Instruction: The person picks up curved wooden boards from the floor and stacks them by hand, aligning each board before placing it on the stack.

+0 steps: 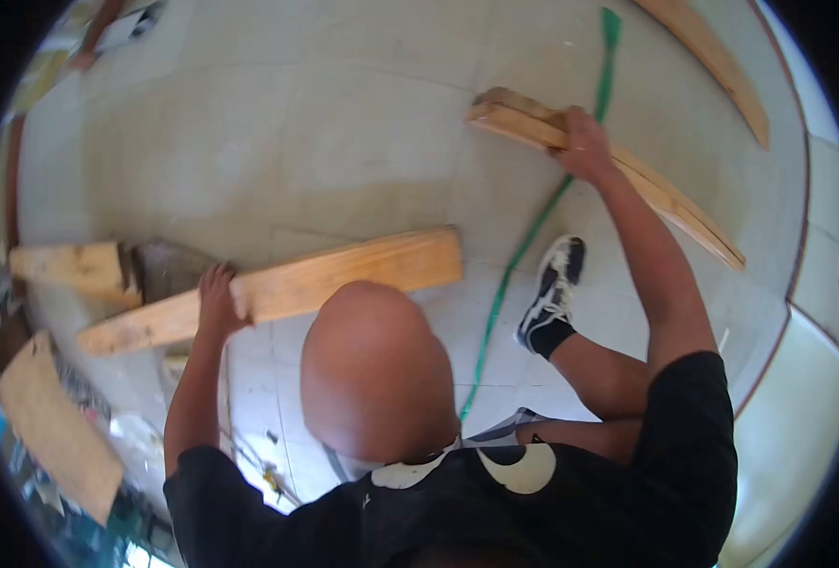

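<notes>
A broad wooden plank (353, 273) lies at a slant in front of my raised knee. My left hand (221, 301) grips it near its left part, with fingers over the far edge and the thumb on its face. Farther off on the right, my right hand (585, 144) is closed around the middle of a narrow wooden board (670, 201). A second piece of wood seems to lie along that board's left end. Beneath my right hand a green strap (524, 248) crosses the floor, partly hidden by the board.
Wooden blocks (74, 268) sit beyond my left hand. Another plank (713, 66) lies at the upper right, near the wall. A brown sheet (60, 426) and clutter are at lower left. My shoe (554, 292) stands on the tiled floor (372, 133) beside the strap.
</notes>
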`<move>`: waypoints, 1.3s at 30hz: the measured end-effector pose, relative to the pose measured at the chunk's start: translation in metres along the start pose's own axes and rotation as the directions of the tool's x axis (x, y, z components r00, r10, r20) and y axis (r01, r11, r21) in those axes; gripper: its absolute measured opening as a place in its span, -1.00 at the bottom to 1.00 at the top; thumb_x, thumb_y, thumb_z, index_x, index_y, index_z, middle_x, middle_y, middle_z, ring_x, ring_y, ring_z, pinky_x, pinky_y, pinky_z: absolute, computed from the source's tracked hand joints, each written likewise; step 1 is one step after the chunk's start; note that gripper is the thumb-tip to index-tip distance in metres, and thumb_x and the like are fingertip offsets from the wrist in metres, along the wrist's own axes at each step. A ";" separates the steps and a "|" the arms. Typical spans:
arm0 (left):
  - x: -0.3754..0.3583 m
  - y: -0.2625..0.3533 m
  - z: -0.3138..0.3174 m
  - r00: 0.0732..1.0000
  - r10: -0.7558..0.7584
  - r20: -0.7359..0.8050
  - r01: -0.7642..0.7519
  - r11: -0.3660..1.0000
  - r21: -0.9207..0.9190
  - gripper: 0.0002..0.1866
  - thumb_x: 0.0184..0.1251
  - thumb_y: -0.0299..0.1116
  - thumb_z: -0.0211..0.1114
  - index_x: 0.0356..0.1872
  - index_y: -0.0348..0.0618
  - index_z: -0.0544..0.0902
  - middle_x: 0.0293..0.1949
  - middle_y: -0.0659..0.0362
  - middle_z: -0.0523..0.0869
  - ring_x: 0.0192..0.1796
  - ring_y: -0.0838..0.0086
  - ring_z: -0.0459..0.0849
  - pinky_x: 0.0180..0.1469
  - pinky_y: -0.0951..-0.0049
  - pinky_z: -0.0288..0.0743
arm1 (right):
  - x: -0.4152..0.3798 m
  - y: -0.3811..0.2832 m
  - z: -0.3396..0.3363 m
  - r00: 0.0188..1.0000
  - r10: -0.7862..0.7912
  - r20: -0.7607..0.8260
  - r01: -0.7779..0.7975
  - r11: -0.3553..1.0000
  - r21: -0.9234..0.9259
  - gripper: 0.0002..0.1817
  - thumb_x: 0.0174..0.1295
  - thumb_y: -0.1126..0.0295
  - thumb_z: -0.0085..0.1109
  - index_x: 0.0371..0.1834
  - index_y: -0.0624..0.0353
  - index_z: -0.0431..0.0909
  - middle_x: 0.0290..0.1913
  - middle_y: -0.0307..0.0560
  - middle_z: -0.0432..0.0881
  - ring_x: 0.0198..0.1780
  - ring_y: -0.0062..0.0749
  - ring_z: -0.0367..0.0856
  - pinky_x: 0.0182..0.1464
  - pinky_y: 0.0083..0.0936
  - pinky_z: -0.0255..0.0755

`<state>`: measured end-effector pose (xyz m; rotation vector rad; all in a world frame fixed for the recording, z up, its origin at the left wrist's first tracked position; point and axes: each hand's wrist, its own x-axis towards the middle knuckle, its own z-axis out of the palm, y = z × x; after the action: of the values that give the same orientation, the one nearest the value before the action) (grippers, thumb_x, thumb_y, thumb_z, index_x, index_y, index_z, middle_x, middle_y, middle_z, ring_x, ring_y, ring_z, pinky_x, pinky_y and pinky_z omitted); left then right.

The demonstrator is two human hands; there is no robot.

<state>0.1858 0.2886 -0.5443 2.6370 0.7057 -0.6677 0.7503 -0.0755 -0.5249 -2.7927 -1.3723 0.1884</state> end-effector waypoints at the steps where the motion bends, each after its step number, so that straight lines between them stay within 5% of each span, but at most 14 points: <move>1: 0.003 0.000 0.006 0.997 0.035 -0.064 -0.033 0.999 0.035 0.10 -0.74 -0.25 0.66 0.17 -0.20 0.39 0.23 -0.02 0.38 0.34 -0.01 0.24 0.42 0.01 -0.02 | -0.001 0.001 -0.006 1.000 0.001 0.022 -0.002 1.000 0.026 -0.45 -0.13 0.21 0.43 -0.10 0.18 0.40 -0.10 0.07 0.49 -0.01 0.04 0.48 0.01 -0.15 0.39; 4: 0.005 -0.003 -0.004 0.999 0.038 0.007 -0.038 0.998 -0.046 0.06 -0.81 -0.18 0.66 0.06 -0.24 0.44 0.17 -0.04 0.40 0.31 -0.01 0.24 0.37 -0.01 0.05 | 0.008 -0.005 -0.006 0.993 -0.040 0.109 0.034 0.998 0.056 -0.45 -0.10 0.27 0.40 -0.04 0.20 0.39 -0.07 0.13 0.47 0.03 0.10 0.44 0.05 -0.11 0.36; 8: 0.000 0.005 -0.029 0.996 0.038 0.085 -0.049 0.990 0.130 0.06 -0.76 -0.08 0.68 0.04 -0.27 0.45 0.16 -0.09 0.38 0.29 -0.01 0.26 0.37 0.04 0.08 | 0.006 0.000 -0.005 0.995 -0.099 0.007 0.099 0.995 0.024 -0.31 -0.09 0.38 0.42 0.13 0.29 0.30 0.11 0.18 0.42 0.13 0.09 0.41 0.15 -0.13 0.31; 11: -0.006 0.014 -0.025 0.997 0.071 0.024 -0.074 0.987 0.140 -0.01 -0.63 -0.04 0.66 0.02 -0.30 0.45 0.08 -0.10 0.45 0.23 0.02 0.36 0.29 0.13 0.25 | 0.001 0.004 0.001 0.995 -0.037 0.094 0.028 0.996 0.088 -0.29 -0.10 0.38 0.42 0.16 0.27 0.28 0.14 0.16 0.40 0.14 0.09 0.40 0.15 -0.13 0.32; 13: -0.012 0.014 -0.022 0.990 -0.085 0.109 0.087 0.996 -0.020 -0.11 -0.52 -0.04 0.64 -0.06 -0.30 0.45 -0.02 -0.09 0.53 0.08 0.06 0.51 0.13 0.20 0.42 | 0.000 0.002 -0.002 0.994 -0.036 0.100 0.029 0.996 0.079 -0.29 -0.09 0.38 0.41 0.16 0.27 0.28 0.15 0.15 0.40 0.14 0.09 0.41 0.15 -0.13 0.32; 15: -0.020 0.018 -0.018 0.991 -0.027 0.132 0.023 0.999 0.028 -0.25 -0.38 -0.06 0.62 -0.13 -0.26 0.46 -0.17 -0.03 0.58 -0.07 0.10 0.58 0.00 0.20 0.48 | -0.001 -0.002 -0.002 0.993 -0.042 0.108 0.034 0.996 0.078 -0.29 -0.09 0.38 0.41 0.16 0.27 0.27 0.15 0.14 0.40 0.14 0.08 0.41 0.14 -0.14 0.32; 17: -0.032 0.027 -0.015 0.986 0.153 -0.061 -0.153 0.988 0.013 -0.37 -0.33 -0.12 0.60 -0.26 -0.20 0.44 -0.31 0.01 0.55 -0.15 0.10 0.56 -0.08 0.18 0.47 | 0.001 -0.004 -0.005 0.991 0.008 0.136 -0.018 0.997 0.075 -0.29 -0.09 0.39 0.41 0.16 0.27 0.27 0.14 0.13 0.40 0.14 0.09 0.40 0.14 -0.14 0.33; 23: -0.041 0.048 -0.009 0.950 0.058 -0.306 -0.093 0.991 -0.101 -0.59 -0.30 -0.38 0.42 -0.32 -0.18 0.49 -0.32 0.04 0.53 -0.18 0.13 0.53 -0.09 0.18 0.44 | 0.000 0.006 0.006 0.995 -0.030 0.095 0.021 0.995 0.095 -0.30 -0.08 0.40 0.41 0.15 0.26 0.27 0.08 0.15 0.44 0.12 0.11 0.42 0.12 -0.14 0.34; 28: -0.082 -0.031 0.013 0.977 0.037 -0.212 -0.042 0.999 -0.019 -0.64 -0.05 -0.56 0.15 -0.12 -0.23 0.56 -0.03 -0.04 0.61 0.04 0.04 0.53 0.10 0.16 0.40 | 0.001 -0.001 -0.001 0.998 -0.043 0.053 0.039 0.997 0.059 -0.32 -0.09 0.37 0.42 0.13 0.24 0.29 0.03 0.17 0.46 0.08 0.13 0.44 0.11 -0.15 0.35; 30: -0.102 -0.072 0.013 0.984 -0.008 -0.180 0.005 1.000 -0.016 -0.64 -0.02 -0.56 0.13 -0.10 -0.22 0.59 -0.07 -0.05 0.65 0.07 0.05 0.56 0.11 0.17 0.43 | 0.002 -0.001 -0.003 0.996 -0.070 0.062 0.066 0.996 0.064 -0.33 -0.10 0.37 0.42 0.11 0.22 0.32 0.00 0.15 0.47 0.08 0.11 0.44 0.10 -0.16 0.36; 32: -0.110 -0.092 0.001 0.954 -0.295 0.047 0.298 0.951 -0.083 -0.63 0.01 -0.55 0.14 -0.07 -0.12 0.63 -0.13 -0.03 0.66 -0.04 0.03 0.60 0.00 0.17 0.50 | 0.004 0.001 -0.001 0.992 -0.032 0.121 0.030 0.999 0.015 -0.39 -0.09 0.29 0.41 0.06 0.19 0.38 -0.01 0.09 0.47 0.07 0.05 0.45 0.07 -0.17 0.37; 35: -0.108 -0.132 -0.005 0.976 -0.164 0.141 0.154 0.985 0.083 -0.63 -0.01 -0.44 0.27 -0.07 -0.08 0.65 -0.17 -0.03 0.68 -0.08 0.00 0.61 -0.04 0.09 0.50 | 0.004 -0.001 -0.009 0.993 -0.035 0.114 0.029 0.998 0.052 -0.37 -0.09 0.25 0.41 0.05 0.18 0.34 -0.01 0.12 0.45 0.07 0.07 0.44 0.09 -0.14 0.36; 39: -0.103 -0.106 -0.016 0.934 -0.309 0.182 0.296 0.951 0.091 -0.51 -0.06 -0.48 0.32 0.03 -0.14 0.61 -0.11 -0.11 0.67 -0.04 -0.04 0.62 0.03 0.10 0.49 | 0.000 0.016 0.008 0.993 0.008 0.121 -0.010 1.000 0.015 -0.28 -0.10 0.21 0.42 0.17 0.10 0.33 0.13 0.03 0.43 0.16 0.00 0.44 0.16 -0.12 0.34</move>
<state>0.0556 0.3439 -0.4978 2.4927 1.0584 -1.0328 0.7617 -0.0859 -0.5335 -2.8177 -1.3746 0.3728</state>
